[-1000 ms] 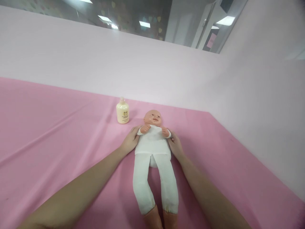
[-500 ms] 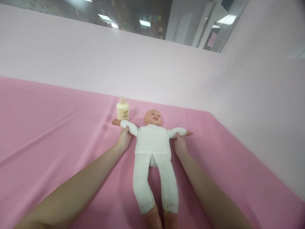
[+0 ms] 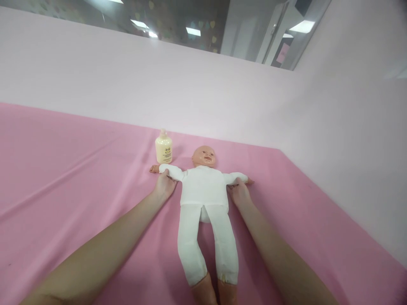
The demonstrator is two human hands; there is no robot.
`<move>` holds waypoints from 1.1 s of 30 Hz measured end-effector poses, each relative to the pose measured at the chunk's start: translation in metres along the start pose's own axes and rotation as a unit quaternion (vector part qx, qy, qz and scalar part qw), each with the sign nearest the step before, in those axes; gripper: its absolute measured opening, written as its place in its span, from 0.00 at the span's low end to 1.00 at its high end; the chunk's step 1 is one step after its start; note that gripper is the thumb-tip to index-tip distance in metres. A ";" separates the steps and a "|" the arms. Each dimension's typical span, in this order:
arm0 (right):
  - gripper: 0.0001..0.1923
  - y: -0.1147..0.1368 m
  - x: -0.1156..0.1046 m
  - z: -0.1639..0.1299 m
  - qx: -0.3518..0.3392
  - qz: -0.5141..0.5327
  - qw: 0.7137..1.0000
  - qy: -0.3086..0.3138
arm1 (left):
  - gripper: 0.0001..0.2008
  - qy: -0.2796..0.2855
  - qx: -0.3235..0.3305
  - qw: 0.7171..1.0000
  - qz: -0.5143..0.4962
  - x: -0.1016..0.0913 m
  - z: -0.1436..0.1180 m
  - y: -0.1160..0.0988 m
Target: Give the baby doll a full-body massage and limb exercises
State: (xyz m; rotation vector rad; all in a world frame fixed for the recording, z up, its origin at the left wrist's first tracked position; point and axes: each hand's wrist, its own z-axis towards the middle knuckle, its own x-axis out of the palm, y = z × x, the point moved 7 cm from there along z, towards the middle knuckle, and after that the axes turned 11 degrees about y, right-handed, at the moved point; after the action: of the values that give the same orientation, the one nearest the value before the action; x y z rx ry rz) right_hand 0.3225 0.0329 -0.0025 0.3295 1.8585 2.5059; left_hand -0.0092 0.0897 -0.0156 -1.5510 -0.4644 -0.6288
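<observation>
1. The pink sheet [image 3: 63, 178] ran wide and bare to the left of the doll [image 3: 203, 190]; on the right its edge met the pale wall [image 3: 333, 140] not far from the doll's outstretched arm, and its far edge met the same wall just behind the lotion bottle [image 3: 163, 147].
2. The doll lay face up near the middle of the sheet, head towards the wall, both arms spread sideways, legs straight towards the person.
3. It wore a white top and white trousers; the head, hands and feet were bare plastic.
4. The left hand [image 3: 165, 186] held the doll's arm near the bottle, fingers closed on the sleeve.
5. The right hand [image 3: 239, 191] gripped the other sleeve likewise.
6. The cream bottle stood upright, just beyond the doll's hand.
</observation>
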 end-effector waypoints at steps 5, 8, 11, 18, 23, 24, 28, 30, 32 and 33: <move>0.28 0.006 0.011 -0.011 0.059 0.048 0.997 -0.018 | 0.25 0.062 0.053 0.994 0.074 0.017 -0.007 -0.007; 0.30 0.029 0.017 -0.016 0.026 -0.024 0.999 -0.021 | 0.29 0.106 0.108 0.960 0.236 0.030 -0.015 -0.016; 0.22 0.042 0.025 -0.020 0.011 -0.141 0.990 0.010 | 0.25 0.175 0.134 0.902 0.372 0.047 -0.025 -0.018; 0.25 0.050 0.045 -0.023 -0.096 -0.297 0.942 0.122 | 0.23 0.261 0.205 0.784 0.525 0.077 -0.045 -0.025; 0.25 0.047 0.042 -0.020 -0.095 -0.306 0.939 0.125 | 0.23 0.267 0.211 0.769 0.542 0.079 -0.046 -0.025; 0.24 0.047 0.041 -0.020 -0.095 -0.300 0.941 0.123 | 0.24 0.266 0.210 0.769 0.541 0.078 -0.046 -0.025; 0.24 0.045 0.039 -0.020 -0.065 -0.239 0.964 0.101 | 0.24 0.243 0.200 0.787 0.530 0.074 -0.044 -0.025; 0.24 0.043 0.037 -0.019 -0.034 -0.182 0.979 0.085 | 0.24 0.220 0.186 0.816 0.502 0.068 -0.040 -0.025; 0.25 0.041 0.033 -0.018 -0.007 -0.121 0.990 0.069 | 0.24 0.191 0.158 0.855 0.456 0.059 -0.034 -0.023; 0.25 0.039 0.031 -0.017 0.003 -0.091 0.994 0.058 | 0.24 0.174 0.144 0.875 0.429 0.053 -0.030 -0.021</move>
State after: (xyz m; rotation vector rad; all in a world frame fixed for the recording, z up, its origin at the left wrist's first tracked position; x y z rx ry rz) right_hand 0.2940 0.0088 0.0352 0.0125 1.8401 2.4455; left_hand 0.0143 0.0577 0.0352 -1.1564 0.3968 -0.1150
